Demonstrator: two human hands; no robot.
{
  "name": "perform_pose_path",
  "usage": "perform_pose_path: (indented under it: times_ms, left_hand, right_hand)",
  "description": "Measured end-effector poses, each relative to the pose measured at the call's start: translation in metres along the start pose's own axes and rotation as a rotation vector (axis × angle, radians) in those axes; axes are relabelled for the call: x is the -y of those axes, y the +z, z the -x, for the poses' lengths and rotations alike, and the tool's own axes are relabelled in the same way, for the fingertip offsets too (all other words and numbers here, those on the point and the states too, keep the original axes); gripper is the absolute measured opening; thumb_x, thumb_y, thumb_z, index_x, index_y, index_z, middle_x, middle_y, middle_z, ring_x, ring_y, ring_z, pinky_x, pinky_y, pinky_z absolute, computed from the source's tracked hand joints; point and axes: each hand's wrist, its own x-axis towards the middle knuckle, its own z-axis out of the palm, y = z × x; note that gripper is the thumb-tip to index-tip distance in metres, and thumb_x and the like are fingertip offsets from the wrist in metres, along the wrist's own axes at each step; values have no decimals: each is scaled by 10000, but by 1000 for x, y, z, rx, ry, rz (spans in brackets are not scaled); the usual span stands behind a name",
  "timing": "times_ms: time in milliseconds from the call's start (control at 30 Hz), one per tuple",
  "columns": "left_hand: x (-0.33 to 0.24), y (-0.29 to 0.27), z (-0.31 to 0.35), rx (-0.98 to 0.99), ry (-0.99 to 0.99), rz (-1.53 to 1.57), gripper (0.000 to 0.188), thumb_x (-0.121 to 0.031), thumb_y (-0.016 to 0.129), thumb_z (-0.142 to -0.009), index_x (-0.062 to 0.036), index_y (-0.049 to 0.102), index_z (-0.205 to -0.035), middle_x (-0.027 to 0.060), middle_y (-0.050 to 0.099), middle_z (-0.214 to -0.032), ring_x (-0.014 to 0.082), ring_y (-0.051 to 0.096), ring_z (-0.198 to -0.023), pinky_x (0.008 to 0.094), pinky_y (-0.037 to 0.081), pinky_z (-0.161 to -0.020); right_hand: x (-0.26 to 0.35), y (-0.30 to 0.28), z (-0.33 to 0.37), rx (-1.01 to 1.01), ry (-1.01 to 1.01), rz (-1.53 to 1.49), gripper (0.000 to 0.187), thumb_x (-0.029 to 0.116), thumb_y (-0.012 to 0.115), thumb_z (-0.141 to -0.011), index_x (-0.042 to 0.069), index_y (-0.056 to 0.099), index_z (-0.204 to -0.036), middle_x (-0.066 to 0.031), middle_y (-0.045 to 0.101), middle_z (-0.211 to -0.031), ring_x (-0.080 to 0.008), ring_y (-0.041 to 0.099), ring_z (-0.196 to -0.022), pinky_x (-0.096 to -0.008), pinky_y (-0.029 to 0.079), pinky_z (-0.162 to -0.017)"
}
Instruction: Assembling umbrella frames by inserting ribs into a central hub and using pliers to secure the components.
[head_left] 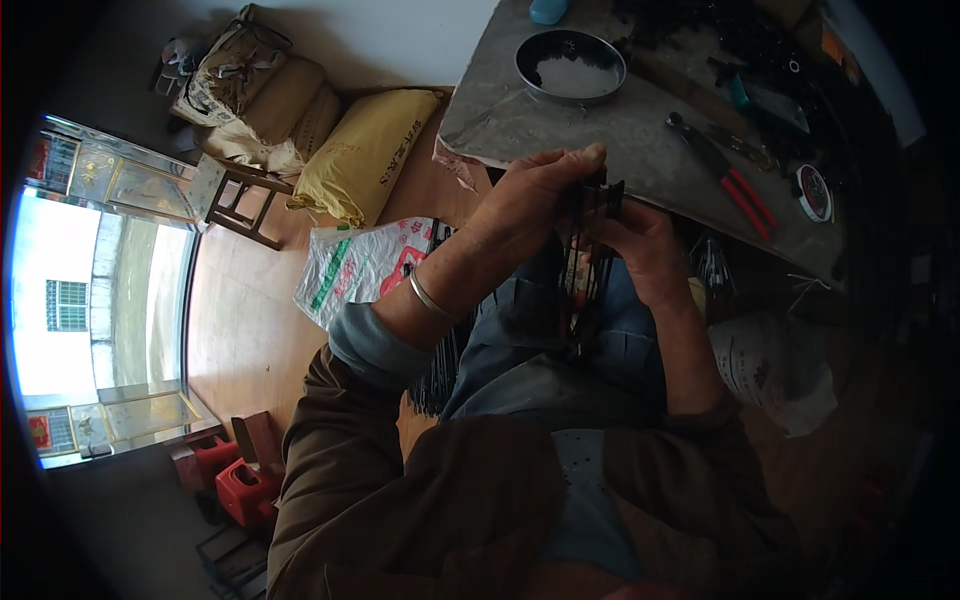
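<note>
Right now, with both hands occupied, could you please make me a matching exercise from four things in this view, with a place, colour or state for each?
Things
1. Thin black strips
2. Pliers
3. Plump sack
4. Bracelet

Descriptions
A. Yellow, to the left of the table
B. Silvery, around the left forearm
C. Held in the left hand and the right hand
D. Red-handled, lying on the tabletop

Right pairs: 1-C, 2-D, 3-A, 4-B
</note>
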Motion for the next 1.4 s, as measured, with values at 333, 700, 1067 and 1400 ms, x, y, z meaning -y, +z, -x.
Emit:
perform_pose_path:
  times_ms: [333, 700, 1067, 1400]
  left_hand:
    - [-1, -1, 0, 24, 72, -86, 184, -249, 639, -906, -72, 609, -945, -1, 612, -833, 95, 585, -749, 260, 477, -705]
    - [4, 4, 10, 39, 368, -441, 321, -149, 649, -884, -17, 592, -1170, 50, 671, -920, 119, 628, -840, 267, 498, -763]
    - [2, 11, 12, -32, 355, -409, 303, -85, 653, -863, -3, 610, -1152, 54, 671, -888, 107, 623, -786, 251, 512, -706]
    - [16, 21, 13, -40, 408, -355, 280, -97, 646, -880, -10, 612, -1144, 21, 643, -948, 88, 597, -823, 234, 492, -740]
  right_hand:
    - [-1, -3, -1, 2, 6, 15, 140, 120, 620, -888, 12, 647, -972, -67, 666, -852, -130, 647, -760, -247, 515, -662]
    - [-4, -2, 0, -65, -22, -74, 165, 159, 675, -861, 4, 635, -903, -42, 641, -762, -95, 599, -670, -224, 470, -597]
    - [-5, 6, 9, -132, -304, 65, 149, 120, 576, -931, -22, 621, -939, -14, 579, -702, -61, 525, -624, -210, 420, -564]
    - [5, 3, 15, -152, -291, 136, 148, 125, 596, -919, -18, 628, -897, -9, 574, -679, -57, 524, -610, -215, 421, -565]
